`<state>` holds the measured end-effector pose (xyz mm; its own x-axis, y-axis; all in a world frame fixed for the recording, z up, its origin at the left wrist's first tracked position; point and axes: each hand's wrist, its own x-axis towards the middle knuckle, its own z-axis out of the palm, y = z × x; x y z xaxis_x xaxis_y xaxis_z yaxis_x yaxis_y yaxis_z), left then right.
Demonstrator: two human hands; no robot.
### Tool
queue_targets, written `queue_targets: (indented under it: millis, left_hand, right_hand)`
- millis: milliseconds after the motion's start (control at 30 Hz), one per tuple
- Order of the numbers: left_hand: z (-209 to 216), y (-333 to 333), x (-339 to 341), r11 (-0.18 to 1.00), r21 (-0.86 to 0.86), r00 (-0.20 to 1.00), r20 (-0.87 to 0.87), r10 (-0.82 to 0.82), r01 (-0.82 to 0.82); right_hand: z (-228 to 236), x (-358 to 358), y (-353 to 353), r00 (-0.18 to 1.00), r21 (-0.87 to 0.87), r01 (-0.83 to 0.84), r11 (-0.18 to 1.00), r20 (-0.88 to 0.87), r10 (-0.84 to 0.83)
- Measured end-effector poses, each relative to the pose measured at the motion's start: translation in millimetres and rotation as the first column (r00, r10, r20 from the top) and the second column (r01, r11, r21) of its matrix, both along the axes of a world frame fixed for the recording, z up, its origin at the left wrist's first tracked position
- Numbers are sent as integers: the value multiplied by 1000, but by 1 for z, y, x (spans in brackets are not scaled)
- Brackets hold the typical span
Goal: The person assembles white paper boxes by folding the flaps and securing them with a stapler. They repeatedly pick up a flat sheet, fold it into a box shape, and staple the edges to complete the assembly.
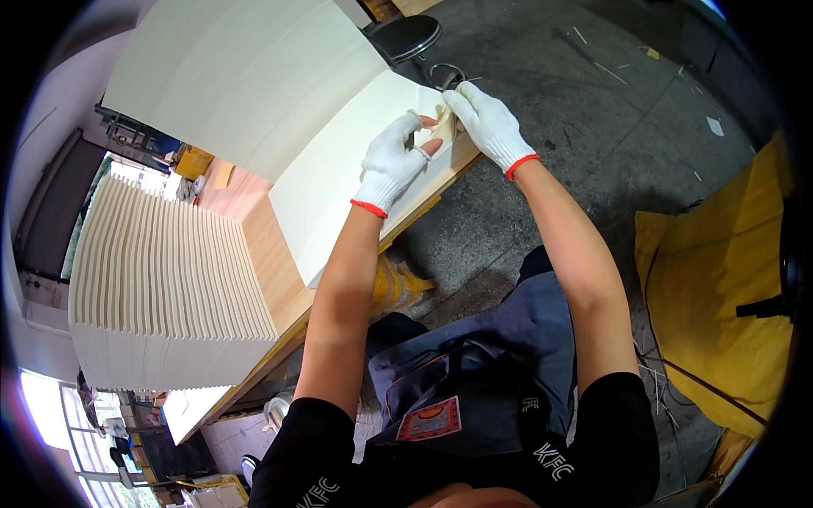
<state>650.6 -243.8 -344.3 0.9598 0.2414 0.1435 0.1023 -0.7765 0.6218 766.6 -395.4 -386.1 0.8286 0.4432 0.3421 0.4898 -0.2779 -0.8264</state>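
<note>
Both my hands wear white knit gloves with red cuffs, above the far right corner of a stack of white sheets (pixel 339 161). My left hand (pixel 392 161) has its bare thumb and forefinger spread apart, their tips beside a small crumpled cream-coloured piece (pixel 445 127). It looks like cloth or thin film; its exact kind is not clear. My right hand (pixel 489 123) closes its fingers on the far side of this piece, at the stack's edge. The right fingertips are partly hidden.
A large white sheet (pixel 246 68) rises behind the stack. To the left, many-layered cream boards (pixel 161 279) stand fanned on the wooden table (pixel 275 254). A black round stool (pixel 406 35) is beyond the corner. Yellow sheeting (pixel 720 296) hangs at right; scraps lie on the grey floor.
</note>
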Motion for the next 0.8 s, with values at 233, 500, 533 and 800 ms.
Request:
queue_targets:
  millis: [233,500,533,800]
  left_hand:
    - [-6,2,-1,993,12,947,300,-115,116]
    - [-1,1,1,995,84,996,65,-66,61]
    - [-1,0,1,994,104,997,53,-48,42]
    - [6,-5,-3,997,49,993,95,-69,65]
  right_hand:
    - [3,-4,0,999,33,-25,999,-30,26]
    - [-1,-1,-1,1000,35,-10,999,-12,10]
    - [0,-1,0,1000,34,-8,999,-14,8]
    - [1,-2,-1,1000,35,-8,999,-20,9]
